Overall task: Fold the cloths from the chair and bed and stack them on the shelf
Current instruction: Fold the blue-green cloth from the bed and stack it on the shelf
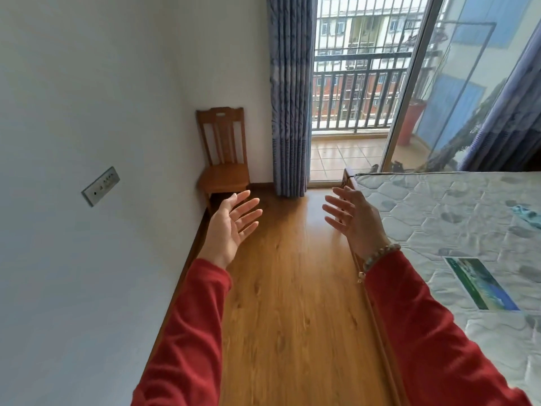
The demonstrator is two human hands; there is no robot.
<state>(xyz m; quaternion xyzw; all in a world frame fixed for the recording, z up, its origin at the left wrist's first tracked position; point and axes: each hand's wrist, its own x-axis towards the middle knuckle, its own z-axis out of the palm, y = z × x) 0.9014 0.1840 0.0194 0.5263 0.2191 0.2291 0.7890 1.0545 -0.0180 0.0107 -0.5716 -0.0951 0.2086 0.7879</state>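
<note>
A wooden chair stands in the far corner against the white wall, and its seat is bare. On the right lies a bed with a quilted mattress; a scrap of teal cloth shows at the frame's right edge on it. My left hand is raised over the floor with fingers spread, palm facing right, holding nothing. My right hand is raised beside the mattress corner, fingers straight, palm facing left, also empty. Both arms wear red sleeves. No shelf is in view.
A strip of wooden floor runs between the white wall on the left and the bed. A blue curtain hangs beside an open glass balcony door. A wall socket plate sits on the left wall.
</note>
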